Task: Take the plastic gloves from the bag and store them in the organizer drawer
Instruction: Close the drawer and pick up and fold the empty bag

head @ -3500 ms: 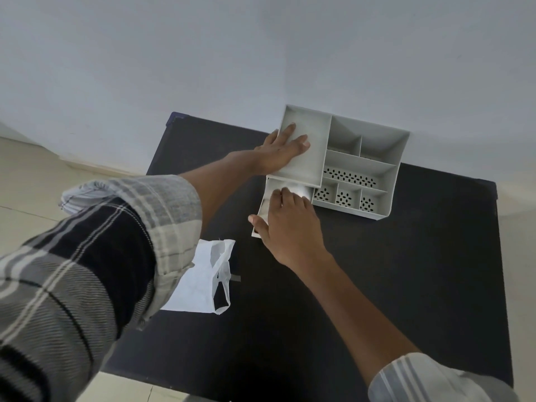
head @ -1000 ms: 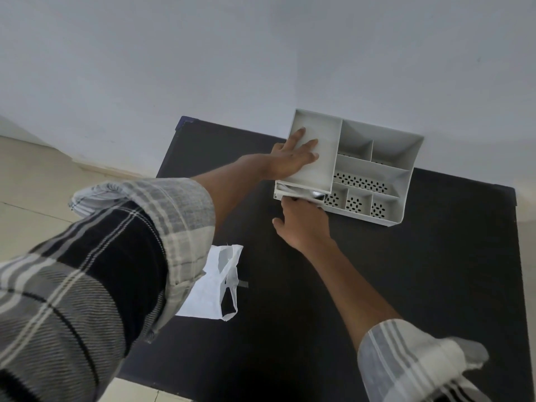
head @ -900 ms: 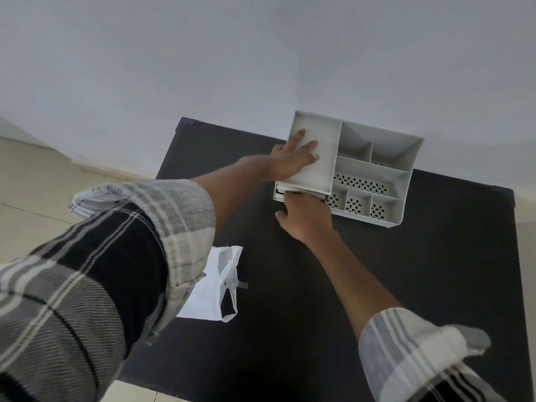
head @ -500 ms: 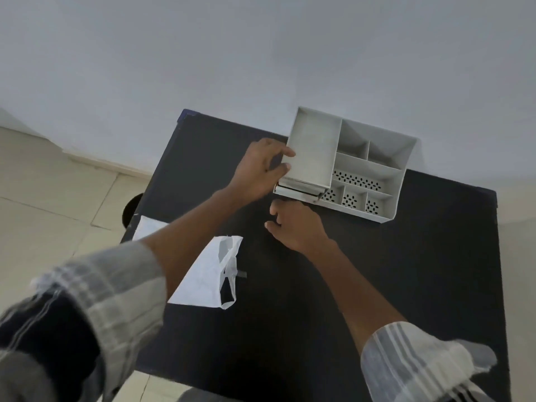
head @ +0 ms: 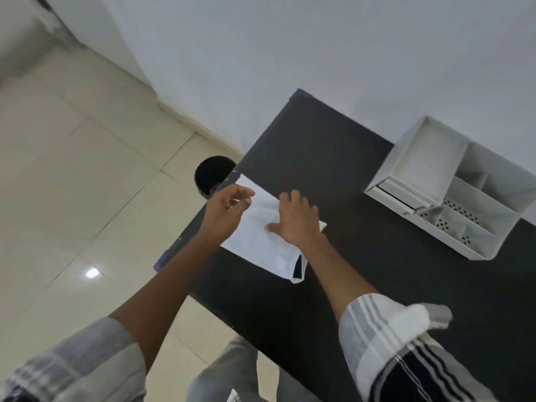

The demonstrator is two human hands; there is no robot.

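Note:
The white plastic bag (head: 261, 242) lies flat near the left edge of the black table (head: 377, 285). My right hand (head: 295, 220) rests palm down on the bag with its fingers spread. At the bag's far left corner is my left hand (head: 229, 208), fingers half curled and slightly apart. The grey-white organizer (head: 452, 192) stands at the back right against the wall. Its drawer (head: 397, 195) sits at the bottom left, pushed in almost flush. No gloves are in sight.
A round black object (head: 211, 177) sits on the floor just beyond the table's left edge. The pale tiled floor (head: 87, 198) stretches left, and a light wall (head: 319, 53) rises behind the table.
The drawer has been pushed in. Both hands left the organizer and moved left and nearer onto the bag. The camera has swung left, so the organizer now sits at the right.

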